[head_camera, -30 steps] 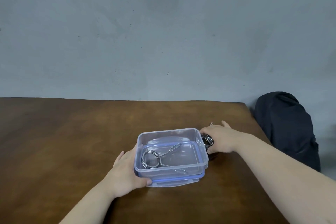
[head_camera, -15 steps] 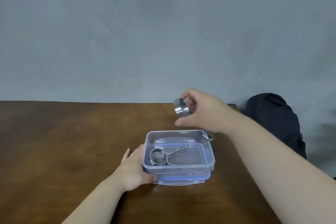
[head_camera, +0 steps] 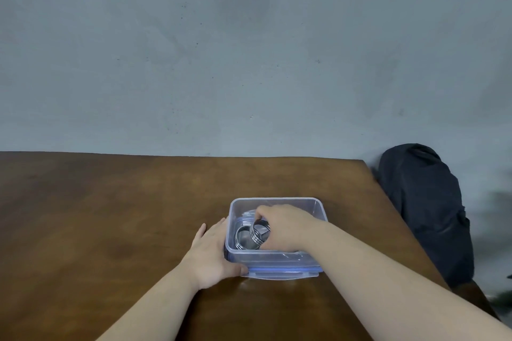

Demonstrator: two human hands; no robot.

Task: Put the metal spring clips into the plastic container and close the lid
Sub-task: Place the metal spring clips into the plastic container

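A clear plastic container (head_camera: 318, 207) stands on the brown wooden table (head_camera: 110, 216), resting on its blue-rimmed lid (head_camera: 282, 274). My right hand (head_camera: 285, 225) reaches down inside the container and is shut on a coiled metal spring clip (head_camera: 259, 232). A second spring clip (head_camera: 241, 238) lies on the container floor just left of it, partly hidden by the held one. My left hand (head_camera: 213, 253) presses flat against the container's left wall, thumb at the front corner by the lid.
A dark bag (head_camera: 424, 207) sits beyond the table's right edge against the grey wall. The table's far edge meets the wall behind the container.
My right hand lifted a spring clip from the table beside the container, carried it above the rim, and now has lowered it inside. The left hand stayed on the container's side.
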